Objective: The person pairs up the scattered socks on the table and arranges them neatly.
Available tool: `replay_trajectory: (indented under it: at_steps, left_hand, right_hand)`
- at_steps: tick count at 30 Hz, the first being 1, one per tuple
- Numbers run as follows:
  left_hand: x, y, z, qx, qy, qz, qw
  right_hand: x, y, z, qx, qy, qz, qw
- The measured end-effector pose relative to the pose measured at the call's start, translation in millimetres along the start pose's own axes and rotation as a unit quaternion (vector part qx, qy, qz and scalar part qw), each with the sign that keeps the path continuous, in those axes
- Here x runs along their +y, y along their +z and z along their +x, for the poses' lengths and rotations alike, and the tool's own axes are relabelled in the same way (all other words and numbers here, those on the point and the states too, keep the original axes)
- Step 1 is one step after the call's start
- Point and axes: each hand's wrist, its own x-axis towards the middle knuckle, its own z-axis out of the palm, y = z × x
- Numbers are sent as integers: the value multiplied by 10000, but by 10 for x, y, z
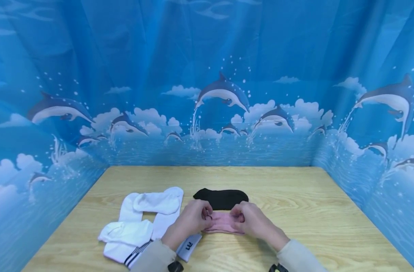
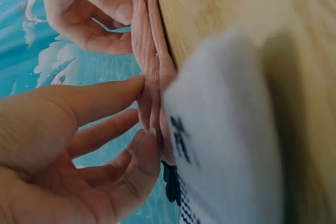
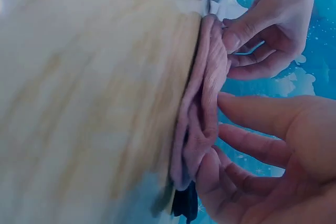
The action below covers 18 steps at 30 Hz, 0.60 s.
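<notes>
A folded pink sock (image 1: pixel 222 222) lies on the wooden table in front of me, its layers stacked with soft creases along the edge. My left hand (image 1: pixel 193 216) pinches its left end between thumb and fingers. At the opposite end my right hand (image 1: pixel 254 219) does the same, fingertips curled at the fabric's edge. Both wrist views show the pink sock (image 2: pixel 149 61) close up, thumbs on its upper side. Just behind it lies a black sock (image 1: pixel 221 198), flat and partly covered by my fingers in the head view.
Several white socks (image 1: pixel 159 202) lie loosely overlapping on the left, one with black stripes (image 1: pixel 136 254). A white cuff with dark lettering (image 1: pixel 189 247) reaches under my left forearm. A blue dolphin-print curtain (image 1: pixel 207 56) surrounds the table (image 1: pixel 312 219) at the back and sides.
</notes>
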Motion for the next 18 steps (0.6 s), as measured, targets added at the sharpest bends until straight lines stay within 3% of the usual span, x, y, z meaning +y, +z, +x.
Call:
replay_trajectory:
  at_steps: [7, 18]
  left_hand:
    - [9, 15, 11, -130, -403, 105, 9990]
    - [7, 10, 7, -230, -653, -29, 9976]
  right_hand:
    - [44, -1, -12, -185, 241, -259, 9992]
    - [94, -48, -12, -361, 262, -174, 9989]
